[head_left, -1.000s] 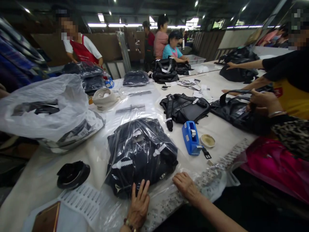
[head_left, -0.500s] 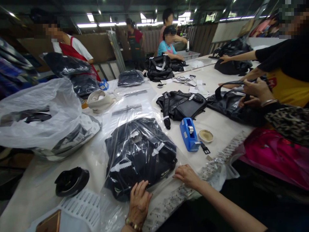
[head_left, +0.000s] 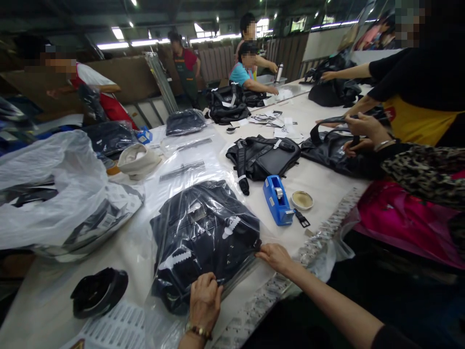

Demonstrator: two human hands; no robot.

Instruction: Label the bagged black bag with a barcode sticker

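Your left hand [head_left: 204, 299] pinching the clear bag [head_left: 170, 320] at 6 o'clock, right hand [head_left: 275, 257] gripping its edge at 4, black bag [head_left: 203, 237] inside, on the counter [head_left: 327, 182].

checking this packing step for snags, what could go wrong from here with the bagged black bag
1. Both hands, left hand and right hand, pinch the thin clear plastic bag at its near edge; it might tear or wrinkle.
2. The blue tape dispenser sits close beside the right hand, so a sideways pull could knock it.

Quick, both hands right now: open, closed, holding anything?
Left hand: closed, pinching the near edge of the plastic bag over the black bag.
Right hand: closed on the same plastic edge.
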